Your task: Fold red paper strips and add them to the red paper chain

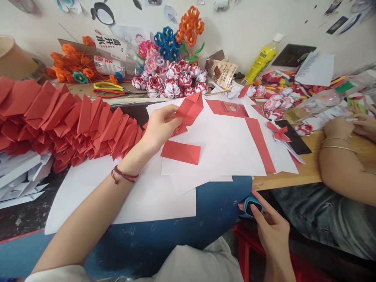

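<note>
My left hand (163,125) pinches a folded red paper piece (190,109) above the white sheets (217,145). Just below it, a flat red paper rectangle (181,152) lies on those sheets. Low at the right, beside the edge of the blue surface (176,239), my right hand (268,219) has its fingers closed round a small blue device with a dark face (252,206). A long row of folded red paper pieces (88,125) stretches along the left side, up to my left wrist.
Red-and-white paper flowers (179,80), yellow-handled scissors (108,89) and a yellow bottle (263,58) stand or lie at the back. Folded white paper (20,176) is at the left. Another person's arm (337,156) rests on the wooden table (273,181) at the right.
</note>
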The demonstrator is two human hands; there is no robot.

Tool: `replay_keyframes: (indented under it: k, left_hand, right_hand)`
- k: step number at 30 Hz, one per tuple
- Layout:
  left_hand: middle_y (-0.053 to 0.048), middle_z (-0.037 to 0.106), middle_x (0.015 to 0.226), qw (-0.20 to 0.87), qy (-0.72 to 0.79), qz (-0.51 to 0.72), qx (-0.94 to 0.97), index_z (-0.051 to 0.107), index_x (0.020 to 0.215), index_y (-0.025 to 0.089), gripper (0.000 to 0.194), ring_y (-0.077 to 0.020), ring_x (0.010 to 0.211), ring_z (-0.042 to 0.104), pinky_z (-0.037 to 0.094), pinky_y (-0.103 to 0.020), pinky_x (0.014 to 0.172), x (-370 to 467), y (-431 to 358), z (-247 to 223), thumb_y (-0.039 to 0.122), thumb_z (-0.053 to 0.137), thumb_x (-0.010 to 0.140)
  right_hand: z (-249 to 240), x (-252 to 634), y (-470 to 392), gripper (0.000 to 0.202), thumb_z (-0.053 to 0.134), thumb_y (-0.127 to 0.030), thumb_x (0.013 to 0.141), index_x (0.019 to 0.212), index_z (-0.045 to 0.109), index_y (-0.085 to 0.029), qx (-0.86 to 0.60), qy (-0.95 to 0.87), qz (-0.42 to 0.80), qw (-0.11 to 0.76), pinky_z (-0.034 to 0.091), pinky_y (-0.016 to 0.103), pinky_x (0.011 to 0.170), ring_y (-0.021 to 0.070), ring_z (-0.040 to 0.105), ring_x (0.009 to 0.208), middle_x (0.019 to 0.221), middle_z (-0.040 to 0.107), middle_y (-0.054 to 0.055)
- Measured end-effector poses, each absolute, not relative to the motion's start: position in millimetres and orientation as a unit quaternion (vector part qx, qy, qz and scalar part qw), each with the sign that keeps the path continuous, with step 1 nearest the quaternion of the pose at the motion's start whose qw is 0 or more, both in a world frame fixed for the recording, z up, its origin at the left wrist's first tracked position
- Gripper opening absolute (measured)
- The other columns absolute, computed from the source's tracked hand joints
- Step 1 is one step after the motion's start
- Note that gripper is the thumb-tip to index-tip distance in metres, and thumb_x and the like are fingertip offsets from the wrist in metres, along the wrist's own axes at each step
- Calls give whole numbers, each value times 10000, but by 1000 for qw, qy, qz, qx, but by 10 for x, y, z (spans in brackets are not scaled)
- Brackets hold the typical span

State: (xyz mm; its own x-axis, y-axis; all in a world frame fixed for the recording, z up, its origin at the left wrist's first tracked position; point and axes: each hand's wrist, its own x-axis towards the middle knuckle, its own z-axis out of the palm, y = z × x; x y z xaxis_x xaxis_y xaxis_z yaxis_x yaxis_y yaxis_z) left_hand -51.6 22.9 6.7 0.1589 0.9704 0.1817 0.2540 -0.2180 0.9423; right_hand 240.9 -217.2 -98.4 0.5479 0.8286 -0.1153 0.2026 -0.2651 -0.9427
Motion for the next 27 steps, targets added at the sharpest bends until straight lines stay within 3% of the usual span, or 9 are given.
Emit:
replay_keyframes:
  k: [7, 15, 21, 27]
  left_hand:
    - [-4, 603, 658, 387, 476, 427, 664, 648, 919, 159, 216, -97, 535, 499, 385, -231, 485, -527, 218, 71, 176, 484, 780]
    - [11, 554, 602, 419, 468, 443, 639, 652, 873, 163, 178, -92, 515, 472, 380, -223, 479, -519, 216, 80, 167, 515, 758]
    - [18, 528, 584, 412, 472, 440, 644, 642, 838, 161, 164, -92, 522, 472, 378, -221, 488, -513, 199, 105, 153, 500, 757]
    - [9, 544, 604, 403, 466, 435, 657, 635, 842, 162, 164, -94, 519, 480, 376, -221, 477, -521, 218, 67, 165, 489, 768]
  right_hand:
    - [-955, 2398, -2179, 589, 751, -414, 751, 1292, 638, -210, -730, -351, 327, 487, 625, 416, 690, 277, 730, 706, 757, 764, 31]
    - [-1033, 2427, -2189, 561, 737, -369, 785, 1303, 628, -182, -702, -306, 374, 523, 553, 463, 907, 283, 745, 811, 842, 779, 80]
    - [-1024, 2422, -2185, 552, 740, -362, 783, 1298, 633, -195, -706, -320, 360, 520, 584, 435, 842, 270, 745, 766, 806, 777, 61]
    - [-980, 2389, -2170, 567, 760, -375, 753, 1284, 642, -219, -717, -369, 314, 500, 625, 420, 675, 275, 728, 688, 745, 759, 15]
